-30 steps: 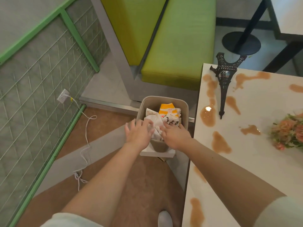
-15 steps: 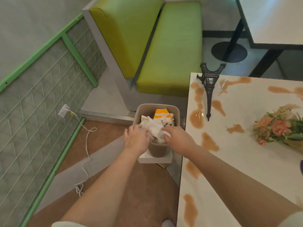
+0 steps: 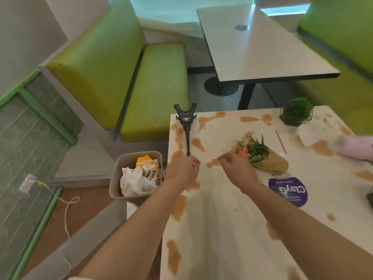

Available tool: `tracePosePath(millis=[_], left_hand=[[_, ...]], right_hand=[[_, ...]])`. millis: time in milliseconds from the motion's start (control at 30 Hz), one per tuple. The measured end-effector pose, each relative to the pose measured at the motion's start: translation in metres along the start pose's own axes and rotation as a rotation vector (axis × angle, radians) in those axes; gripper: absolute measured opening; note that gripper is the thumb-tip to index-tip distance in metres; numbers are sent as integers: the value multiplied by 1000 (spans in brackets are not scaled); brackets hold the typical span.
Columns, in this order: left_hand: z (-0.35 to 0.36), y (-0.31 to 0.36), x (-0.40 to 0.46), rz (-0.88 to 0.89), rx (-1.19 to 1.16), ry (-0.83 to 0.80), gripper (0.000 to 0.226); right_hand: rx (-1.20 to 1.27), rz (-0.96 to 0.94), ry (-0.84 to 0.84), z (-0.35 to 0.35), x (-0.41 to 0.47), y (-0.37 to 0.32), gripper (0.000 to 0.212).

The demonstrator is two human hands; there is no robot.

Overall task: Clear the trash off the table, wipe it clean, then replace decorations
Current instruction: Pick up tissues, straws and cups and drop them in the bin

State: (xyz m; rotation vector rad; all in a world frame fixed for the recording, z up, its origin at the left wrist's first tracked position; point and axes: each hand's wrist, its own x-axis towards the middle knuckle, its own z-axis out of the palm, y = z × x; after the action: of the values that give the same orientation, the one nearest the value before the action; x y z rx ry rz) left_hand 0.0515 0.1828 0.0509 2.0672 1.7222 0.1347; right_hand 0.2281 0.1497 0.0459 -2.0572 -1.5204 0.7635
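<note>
**Hands off the bin, back over the stained surface**

Half a second ago both hands pressed down on the paper in the bin; now lifted clear and brought over the surface [image 3: 232, 229]. Left hand [image 3: 182, 168] at about 11 o'clock of the near edge, fingers loosely curled, nothing held as far as can be seen. Right hand [image 3: 235, 168] just beside it at 12 o'clock, fingers curled, apart from the left; something small may be pinched at the fingertips, too blurred to tell.

Off the surface at 10 o'clock, on the floor: bin [image 3: 137, 174] packed with white wrappers [image 3: 137, 178] and an orange-and-white carton [image 3: 144, 161]. Trash step judged nearly done, though not wholly.

Past the hands, at 12 o'clock: black tower model [image 3: 186, 126] lying flat, tip near the left hand. At 1 o'clock: flower bouquet [image 3: 260, 154] on its side, just beyond the right hand. Purple round sticker [image 3: 288, 191] at 2 o'clock. Farther at 1 to 2 o'clock: thin pink straw [image 3: 281, 141], crumpled napkin [image 3: 308, 133], green ball plant [image 3: 295, 114] at the far edge.

Brown spills [image 3: 178, 207] from near edge to far. Judgement: straw and napkin left to bin, then wiping; decorations probably to be moved aside first.
</note>
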Motion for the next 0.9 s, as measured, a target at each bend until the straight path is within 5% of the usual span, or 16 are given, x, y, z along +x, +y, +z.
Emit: tracePosePath(millis=[500,900], left_hand=[[80,226,24,109,-198,50,22],[158,311,101,67,37,-24,23]], right_hand=[[144,175,161,-140,17,162,10],[113,189,144,-194,91,259,21]])
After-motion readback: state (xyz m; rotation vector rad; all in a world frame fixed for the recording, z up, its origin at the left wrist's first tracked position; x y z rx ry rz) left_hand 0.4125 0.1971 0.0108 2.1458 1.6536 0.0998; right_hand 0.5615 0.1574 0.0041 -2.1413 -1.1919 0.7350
